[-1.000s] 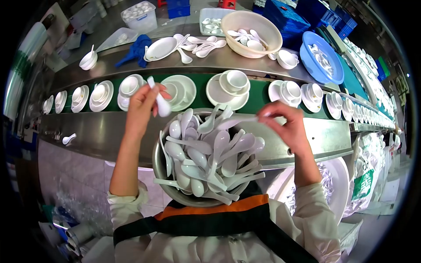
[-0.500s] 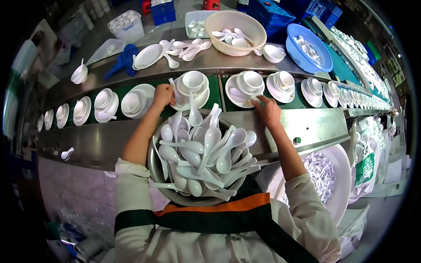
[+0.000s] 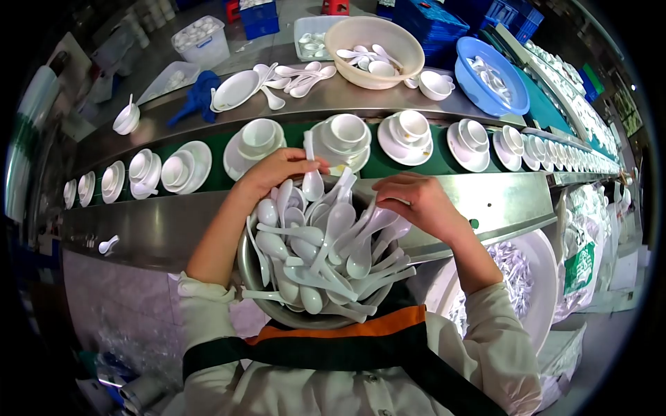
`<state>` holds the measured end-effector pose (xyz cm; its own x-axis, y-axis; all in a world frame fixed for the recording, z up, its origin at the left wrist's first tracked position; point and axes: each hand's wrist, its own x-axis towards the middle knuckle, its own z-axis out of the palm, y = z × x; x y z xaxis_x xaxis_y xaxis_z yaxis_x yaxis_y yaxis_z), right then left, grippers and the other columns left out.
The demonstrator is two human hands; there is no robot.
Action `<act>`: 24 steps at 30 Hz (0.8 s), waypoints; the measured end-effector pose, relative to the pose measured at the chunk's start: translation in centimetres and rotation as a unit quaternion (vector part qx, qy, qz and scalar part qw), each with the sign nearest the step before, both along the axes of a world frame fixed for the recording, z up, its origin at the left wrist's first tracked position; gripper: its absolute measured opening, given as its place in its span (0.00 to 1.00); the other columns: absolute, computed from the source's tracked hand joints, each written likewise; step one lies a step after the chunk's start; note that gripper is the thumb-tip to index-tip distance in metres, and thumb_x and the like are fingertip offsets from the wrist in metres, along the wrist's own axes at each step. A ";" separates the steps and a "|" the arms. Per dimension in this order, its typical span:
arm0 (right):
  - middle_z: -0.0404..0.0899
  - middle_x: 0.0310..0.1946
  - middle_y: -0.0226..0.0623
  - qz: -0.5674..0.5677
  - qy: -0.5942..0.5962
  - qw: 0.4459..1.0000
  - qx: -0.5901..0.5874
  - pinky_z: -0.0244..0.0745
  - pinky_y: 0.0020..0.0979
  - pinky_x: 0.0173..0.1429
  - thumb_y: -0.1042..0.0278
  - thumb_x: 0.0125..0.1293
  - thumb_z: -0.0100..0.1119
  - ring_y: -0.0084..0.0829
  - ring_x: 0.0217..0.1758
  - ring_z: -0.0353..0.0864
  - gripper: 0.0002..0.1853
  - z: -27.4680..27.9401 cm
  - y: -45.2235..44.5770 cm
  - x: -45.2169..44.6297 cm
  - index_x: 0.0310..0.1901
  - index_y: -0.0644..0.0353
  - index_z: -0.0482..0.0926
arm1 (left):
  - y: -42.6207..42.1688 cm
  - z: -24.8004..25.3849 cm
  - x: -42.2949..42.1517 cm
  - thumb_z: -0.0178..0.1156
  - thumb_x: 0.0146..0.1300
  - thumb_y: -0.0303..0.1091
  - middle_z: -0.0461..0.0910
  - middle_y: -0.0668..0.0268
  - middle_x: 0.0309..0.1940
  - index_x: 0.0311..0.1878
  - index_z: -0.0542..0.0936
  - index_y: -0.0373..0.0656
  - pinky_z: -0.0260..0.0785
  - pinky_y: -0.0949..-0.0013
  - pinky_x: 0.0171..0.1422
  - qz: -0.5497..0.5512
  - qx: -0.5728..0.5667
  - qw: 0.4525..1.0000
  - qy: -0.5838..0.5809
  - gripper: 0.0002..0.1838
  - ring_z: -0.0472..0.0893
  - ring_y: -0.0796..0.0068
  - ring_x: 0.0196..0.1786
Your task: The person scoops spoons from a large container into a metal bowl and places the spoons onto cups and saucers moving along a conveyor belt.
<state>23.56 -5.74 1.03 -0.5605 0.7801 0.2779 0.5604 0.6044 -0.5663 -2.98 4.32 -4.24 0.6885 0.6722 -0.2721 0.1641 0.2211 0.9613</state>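
A steel basin heaped with white soup spoons sits against my body. My left hand is at the basin's far edge, with its fingers closed round the handle of an upright white spoon. Over the right side of the heap, my right hand has bent fingers, thumb and forefinger apart, close to the spoon bowls; I see nothing held in it. Just beyond both hands is a plate with stacked white bowls. Another such set stands to its left.
A green conveyor belt carries a row of dish sets. Behind it, a steel ledge holds a beige basin, a blue basin, loose spoons and a blue cloth. A large white tub stands at right.
The dish sets have shifted left along the belt. My left hand has moved right and down onto the upright spoon. My right hand has come back from a plate to the spoon heap.
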 end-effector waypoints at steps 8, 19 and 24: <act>0.80 0.33 0.34 -0.060 -0.098 0.986 -0.117 0.75 0.29 0.37 0.66 0.48 0.68 0.33 0.33 0.80 0.13 0.5 -1.0 1.5 0.36 0.60 0.78 | -0.5 -0.5 1.5 0.49 0.66 0.46 0.79 0.67 0.36 0.41 0.79 0.37 0.68 0.76 0.46 0.048 0.001 0.999 -0.005 0.20 0.78 0.81 0.37; 0.78 0.22 0.38 -0.397 0.091 0.906 -0.116 0.73 0.25 0.25 0.74 0.56 0.54 0.27 0.20 0.78 0.10 -7.2 4.7 15.0 0.39 0.66 0.78 | 4.9 -7.1 3.0 0.46 0.63 0.33 0.77 0.57 0.30 0.39 0.73 0.32 0.73 0.71 0.29 0.230 -0.024 0.973 -0.021 0.12 0.78 0.69 0.28; 0.80 0.22 0.42 -0.412 0.086 0.898 -0.132 0.76 0.30 0.29 0.69 0.55 0.56 0.30 0.22 0.81 0.09 -13.4 8.3 14.6 0.33 0.67 0.78 | 7.8 -8.6 3.1 0.48 0.59 0.28 0.78 0.52 0.29 0.37 0.73 0.27 0.76 0.70 0.32 0.217 0.002 0.974 0.062 0.11 0.80 0.66 0.28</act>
<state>38.13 2.57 -12.40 0.2693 0.9618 0.0492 0.6461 -0.1426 -0.7498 0.13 12.09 -12.89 0.3004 0.8943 -0.3315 0.1712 0.2914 0.9412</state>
